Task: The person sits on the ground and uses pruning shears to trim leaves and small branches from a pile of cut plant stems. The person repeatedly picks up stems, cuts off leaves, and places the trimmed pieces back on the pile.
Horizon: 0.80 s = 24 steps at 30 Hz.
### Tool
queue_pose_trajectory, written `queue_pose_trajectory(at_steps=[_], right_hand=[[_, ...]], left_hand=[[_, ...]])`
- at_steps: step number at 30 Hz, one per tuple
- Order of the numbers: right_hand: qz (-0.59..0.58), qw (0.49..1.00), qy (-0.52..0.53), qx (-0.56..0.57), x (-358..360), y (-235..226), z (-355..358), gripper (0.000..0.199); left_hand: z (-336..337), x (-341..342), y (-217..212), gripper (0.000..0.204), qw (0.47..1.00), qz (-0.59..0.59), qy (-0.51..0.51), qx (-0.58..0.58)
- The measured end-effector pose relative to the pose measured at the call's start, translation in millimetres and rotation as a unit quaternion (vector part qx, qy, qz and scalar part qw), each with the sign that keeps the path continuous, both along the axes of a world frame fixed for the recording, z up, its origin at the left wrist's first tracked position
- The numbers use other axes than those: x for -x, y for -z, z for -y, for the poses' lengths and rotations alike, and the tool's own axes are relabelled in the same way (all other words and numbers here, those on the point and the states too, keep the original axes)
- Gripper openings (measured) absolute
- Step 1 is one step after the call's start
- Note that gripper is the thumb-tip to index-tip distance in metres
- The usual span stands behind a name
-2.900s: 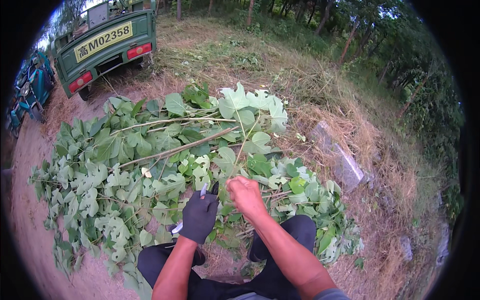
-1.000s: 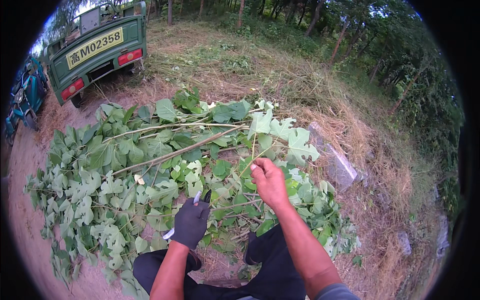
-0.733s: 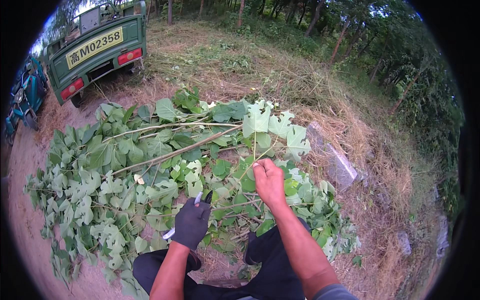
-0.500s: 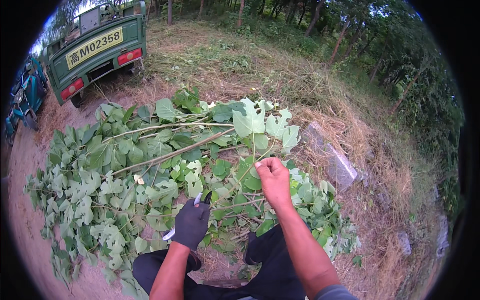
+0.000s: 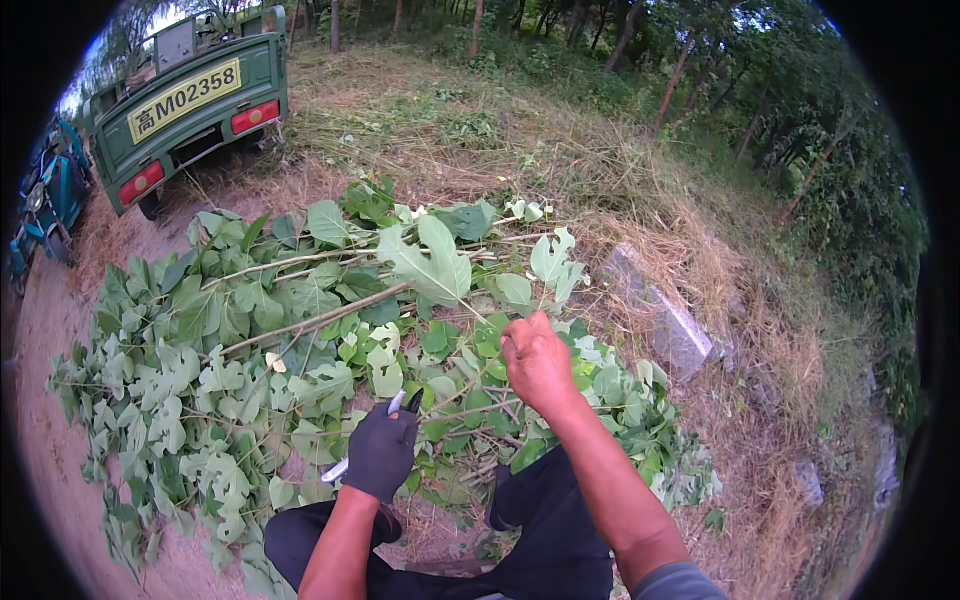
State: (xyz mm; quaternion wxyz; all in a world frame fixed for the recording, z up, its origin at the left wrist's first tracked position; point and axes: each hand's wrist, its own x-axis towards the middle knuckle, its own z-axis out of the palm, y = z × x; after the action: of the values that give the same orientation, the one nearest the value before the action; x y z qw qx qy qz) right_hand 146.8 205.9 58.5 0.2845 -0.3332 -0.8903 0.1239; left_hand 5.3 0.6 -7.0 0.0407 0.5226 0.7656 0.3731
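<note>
Dirt ground (image 5: 60, 470) under a leafy branch pile (image 5: 250, 340) — my gloved left hand (image 5: 380, 455) is gripping pruning shears (image 5: 365, 440), my bare right hand (image 5: 537, 362) is fisting a leafy twig (image 5: 440, 270).

single head view, steeply down (fisheye, close) over leafy branches (image 5: 300, 330)

Left hand (image 5: 382, 450) sits low in the frame, just left of centre, gloved in black and curled into a closed grip, its bare forearm rising straight from the bottom edge. Right hand (image 5: 537, 362) is bare, higher and just right of centre, fingers clenched in a fist, knuckles up. Its forearm slants in from the lower right, a grey sleeve at the edge.
</note>
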Motion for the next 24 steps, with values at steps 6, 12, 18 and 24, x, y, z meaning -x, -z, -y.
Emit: queue_pose_trajectory(at_steps=[6,12,18,24], right_hand=[[-0.021,0.993,-0.114,-0.024,-2,20,5,0.003],[-0.338,0.856,0.061,0.385,-26,29,-25,0.011],[-0.366,0.776,0.213,0.467,-111,77,-82,0.024],[-0.198,0.884,0.225,0.359,-110,62,-77,0.044]], left_hand=[[-1,0,-4,0.007,0.999,0.032,0.003,0.013],[4,13,12,0.009,0.999,0.041,-0.03,0.018],[5,14,7,0.01,0.998,0.06,-0.034,-0.001],[6,11,4,0.006,0.998,0.058,-0.027,0.019]])
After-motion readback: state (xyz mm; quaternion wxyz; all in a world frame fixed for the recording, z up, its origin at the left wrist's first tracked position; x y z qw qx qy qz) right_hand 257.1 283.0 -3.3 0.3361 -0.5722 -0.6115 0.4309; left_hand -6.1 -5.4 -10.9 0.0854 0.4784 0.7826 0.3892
